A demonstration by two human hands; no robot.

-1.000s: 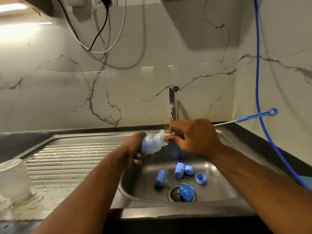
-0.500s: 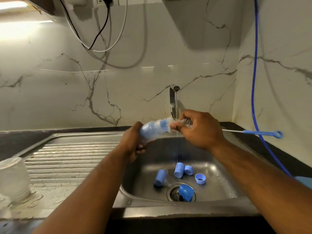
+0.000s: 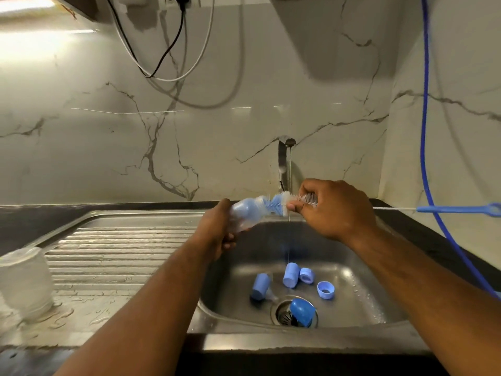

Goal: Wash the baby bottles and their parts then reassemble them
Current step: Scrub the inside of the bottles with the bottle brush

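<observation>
My left hand [image 3: 217, 232] grips a clear baby bottle [image 3: 245, 213] over the sink basin [image 3: 352, 272], its mouth pointing right. My right hand [image 3: 333, 210] holds the bottle brush [image 3: 276, 204] by its bristled stem. The blue and white bristles are partly out of the bottle's mouth. The brush's blue handle [image 3: 458, 208] sticks out to the right. Several blue bottle parts lie in the basin: a cylinder [image 3: 260, 286], a second cylinder [image 3: 290, 274], a ring [image 3: 307, 275], a small cap [image 3: 325, 289] and a dome cap [image 3: 301, 312] on the drain.
A thin stream of water falls from the tap [image 3: 284, 158] just behind the brush. An upturned clear container [image 3: 24, 280] stands on the wet drainboard [image 3: 113, 256] at the left. A blue hose [image 3: 425, 131] hangs along the right wall. Cables dangle at the top.
Both hands rose from low over the basin to tap height. My right hand drew the brush out to the right, so more bristles show outside the bottle's mouth.
</observation>
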